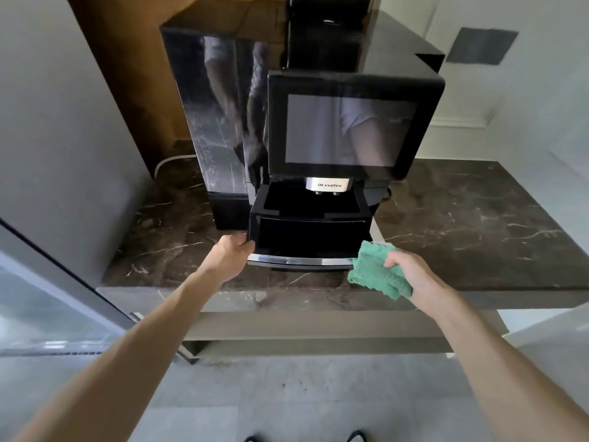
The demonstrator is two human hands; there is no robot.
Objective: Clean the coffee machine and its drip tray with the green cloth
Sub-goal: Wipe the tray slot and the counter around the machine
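Near the tabletop's (478,218) front edge, the left grip (234,250) clamps the drip tray's (310,237) left front corner, likely steadying it under the coffee machine (350,129), while the right grip (411,272) pinches the green cloth (376,274) beside its right corner, ready to wipe.

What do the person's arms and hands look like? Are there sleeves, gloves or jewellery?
The left arm and the right arm are bare along all that shows: no sleeve enters the picture. The left hand and the right hand wear no gloves. No watch, bracelet or ring is visible on either.
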